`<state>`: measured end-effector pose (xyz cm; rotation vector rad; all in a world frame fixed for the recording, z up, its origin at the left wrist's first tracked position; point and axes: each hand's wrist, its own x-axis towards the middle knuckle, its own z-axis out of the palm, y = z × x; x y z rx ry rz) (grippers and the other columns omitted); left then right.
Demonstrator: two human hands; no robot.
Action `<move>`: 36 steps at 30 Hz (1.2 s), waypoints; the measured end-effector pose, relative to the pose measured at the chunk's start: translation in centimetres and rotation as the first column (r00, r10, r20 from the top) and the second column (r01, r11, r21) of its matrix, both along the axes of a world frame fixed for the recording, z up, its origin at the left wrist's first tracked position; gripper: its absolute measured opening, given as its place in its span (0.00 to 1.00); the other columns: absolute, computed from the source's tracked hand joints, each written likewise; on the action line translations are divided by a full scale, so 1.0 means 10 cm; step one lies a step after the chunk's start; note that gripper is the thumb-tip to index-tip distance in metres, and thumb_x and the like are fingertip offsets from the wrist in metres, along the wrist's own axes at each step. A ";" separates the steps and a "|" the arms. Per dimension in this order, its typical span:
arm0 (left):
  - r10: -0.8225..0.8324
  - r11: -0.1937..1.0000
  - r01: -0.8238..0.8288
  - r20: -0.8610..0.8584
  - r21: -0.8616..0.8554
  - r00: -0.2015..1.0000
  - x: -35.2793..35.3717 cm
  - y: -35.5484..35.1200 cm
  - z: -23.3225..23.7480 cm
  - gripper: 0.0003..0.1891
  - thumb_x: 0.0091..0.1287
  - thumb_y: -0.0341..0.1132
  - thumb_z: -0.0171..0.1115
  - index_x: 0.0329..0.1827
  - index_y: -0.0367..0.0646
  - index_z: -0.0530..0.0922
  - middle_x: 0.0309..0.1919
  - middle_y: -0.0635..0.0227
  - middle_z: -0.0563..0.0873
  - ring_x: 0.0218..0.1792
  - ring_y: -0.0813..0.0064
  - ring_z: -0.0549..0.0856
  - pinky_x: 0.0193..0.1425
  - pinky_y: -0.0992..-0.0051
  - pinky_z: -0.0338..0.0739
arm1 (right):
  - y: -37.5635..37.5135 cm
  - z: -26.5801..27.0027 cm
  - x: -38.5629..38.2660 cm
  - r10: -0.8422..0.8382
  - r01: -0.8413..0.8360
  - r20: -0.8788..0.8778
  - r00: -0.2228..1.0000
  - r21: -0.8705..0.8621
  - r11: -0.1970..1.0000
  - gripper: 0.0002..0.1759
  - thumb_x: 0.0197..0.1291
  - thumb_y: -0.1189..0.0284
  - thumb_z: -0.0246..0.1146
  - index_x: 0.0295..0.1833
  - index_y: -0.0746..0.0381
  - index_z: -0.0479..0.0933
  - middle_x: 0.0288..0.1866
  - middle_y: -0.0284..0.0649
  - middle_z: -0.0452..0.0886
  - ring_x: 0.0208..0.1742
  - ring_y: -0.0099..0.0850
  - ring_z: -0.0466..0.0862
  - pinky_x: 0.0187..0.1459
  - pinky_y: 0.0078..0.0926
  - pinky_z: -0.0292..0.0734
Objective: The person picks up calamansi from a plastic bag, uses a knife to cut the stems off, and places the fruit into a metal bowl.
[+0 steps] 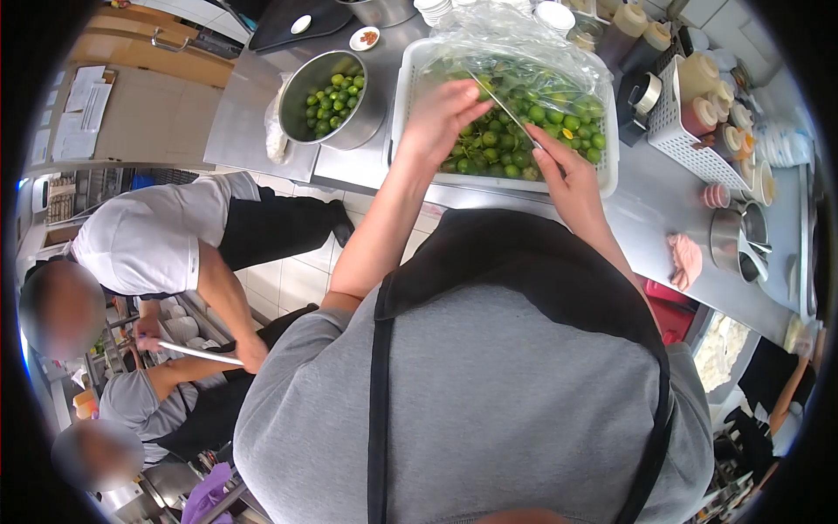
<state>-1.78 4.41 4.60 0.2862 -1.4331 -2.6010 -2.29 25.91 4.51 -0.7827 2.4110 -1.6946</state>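
My right hand [566, 168] is closed round the handle end of a thin knife [504, 106], its blade pointing up and to the left. My left hand [445, 115] is by the blade's far end, slightly blurred, with fingers drawn together. Whatever those fingers pinch, if anything, is hidden. Both hands are above a white plastic crate [403, 96] of small green limes [493, 148], some with stems. Clear plastic sheeting [489, 35] covers the crate's far side. To the left, a deep steel pot [371, 105] holds more of the limes.
A small white dish [365, 38] with reddish bits stands beyond the pot. Sauce bottles fill a white basket [661, 109] on the right. A pink cloth [685, 260] lies on the steel counter [642, 223]. Two co-workers [166, 227] work at lower left.
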 end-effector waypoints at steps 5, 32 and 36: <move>0.230 0.972 -0.230 -0.007 -0.049 0.973 0.01 -0.55 0.14 0.11 0.59 0.25 0.64 0.44 0.34 0.77 0.42 0.59 0.82 0.43 0.69 0.83 0.53 0.69 0.79 | 0.10 -0.09 0.00 0.017 -0.019 0.051 0.999 0.032 0.999 0.17 0.65 0.69 0.57 0.58 0.56 0.75 0.42 0.45 0.82 0.36 0.33 0.79 0.42 0.25 0.73; 0.013 1.000 -0.014 -0.033 -0.006 0.999 0.12 -0.18 0.17 0.16 0.63 0.23 0.58 0.54 0.31 0.74 0.37 0.66 0.81 0.46 0.65 0.83 0.59 0.68 0.77 | 0.10 0.09 0.06 0.077 -0.068 0.144 0.987 -0.068 0.995 0.18 0.66 0.70 0.56 0.60 0.61 0.73 0.54 0.44 0.80 0.50 0.29 0.80 0.52 0.22 0.71; 0.055 0.998 -0.058 -0.083 -0.036 0.995 0.11 -0.11 0.14 0.15 0.63 0.24 0.59 0.52 0.31 0.75 0.40 0.63 0.81 0.45 0.67 0.83 0.58 0.68 0.77 | 0.08 0.10 0.08 0.099 -0.087 0.160 0.982 -0.083 0.993 0.18 0.66 0.70 0.56 0.60 0.60 0.73 0.54 0.44 0.80 0.50 0.30 0.80 0.51 0.22 0.71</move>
